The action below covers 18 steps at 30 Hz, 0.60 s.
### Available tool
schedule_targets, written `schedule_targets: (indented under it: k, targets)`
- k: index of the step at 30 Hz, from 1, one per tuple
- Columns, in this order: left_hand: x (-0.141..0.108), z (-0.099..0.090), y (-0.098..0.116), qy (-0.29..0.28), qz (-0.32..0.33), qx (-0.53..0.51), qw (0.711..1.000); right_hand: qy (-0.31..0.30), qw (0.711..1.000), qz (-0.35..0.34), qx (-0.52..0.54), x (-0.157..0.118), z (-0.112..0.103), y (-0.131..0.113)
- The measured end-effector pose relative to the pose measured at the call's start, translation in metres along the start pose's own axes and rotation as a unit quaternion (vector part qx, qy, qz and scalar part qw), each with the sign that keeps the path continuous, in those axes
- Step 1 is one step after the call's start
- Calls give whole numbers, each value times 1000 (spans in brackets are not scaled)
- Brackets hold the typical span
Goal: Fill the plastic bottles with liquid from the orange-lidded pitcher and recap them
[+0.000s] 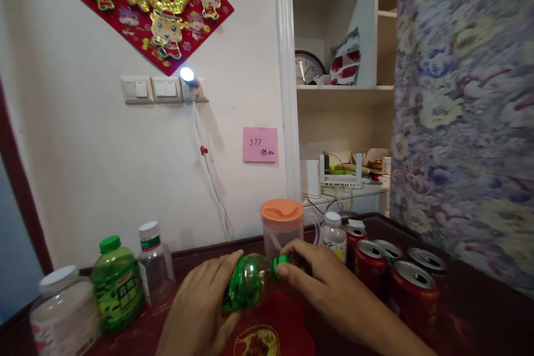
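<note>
Item in hand: a green plastic bottle (249, 281), in front of the pitcher (282, 235), which stands upright with its orange lid (282, 210) on. The bottle is held on its side above the table (471, 283), neck pointing right.

Left hand (202, 300): closed around the bottle's body, in front of the pitcher and to its left.

Right hand (315, 278): thumb and fingers closed on the green cap (281, 263), directly in front of the pitcher. The cap sits at the bottle's neck; whether it is loose cannot be told.

Below the bottle, nearer the viewer than the pitcher, is a red mat (292, 325) with a gold emblem.

Left of the pitcher, in order outward: a clear bottle (156, 267) with a white cap, a green jar (118, 289) and a white-lidded jar (64, 311). Just right of the pitcher: a small white-capped jar (334, 238). Further right: a group of drink cans (411, 300). Above the pitcher, on the wall: a pink note (260, 144).
</note>
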<state>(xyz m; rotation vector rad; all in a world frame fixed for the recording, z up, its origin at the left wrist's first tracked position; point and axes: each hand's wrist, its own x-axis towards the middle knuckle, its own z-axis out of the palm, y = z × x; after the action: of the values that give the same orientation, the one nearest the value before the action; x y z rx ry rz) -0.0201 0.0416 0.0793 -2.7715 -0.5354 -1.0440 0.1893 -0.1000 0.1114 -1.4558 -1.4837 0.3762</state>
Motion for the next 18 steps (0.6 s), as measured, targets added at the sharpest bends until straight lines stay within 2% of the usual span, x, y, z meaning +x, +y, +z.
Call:
schedule_targets:
  k: [3,6,8,10,12,14,16,18]
  targets:
    - [-3,5,-4,-6,-16,-15,1000,-7,1000,-25,7,0,1,1]
    - [-2,4,-6,-25,-53,-52,997,44,995,-92,4,0,-2,0]
    - [0,2,-4,-25,-86,-107,990,60,992,-102,-39,1,-8,0]
    - [4,-1,0,-28,-126,-204,971,44,989,-65,-129,2,-14,5]
    - [6,0,6,-44,-167,-320,932,9,978,-8,-210,2,-18,16]
    - [6,5,11,-57,-194,-407,891,-25,968,37,-248,3,-18,34]
    - [5,13,13,-65,-203,-446,869,-53,960,68,-265,3,-13,55]
    - [2,22,13,-69,-203,-457,863,-56,955,88,-276,2,-4,77]
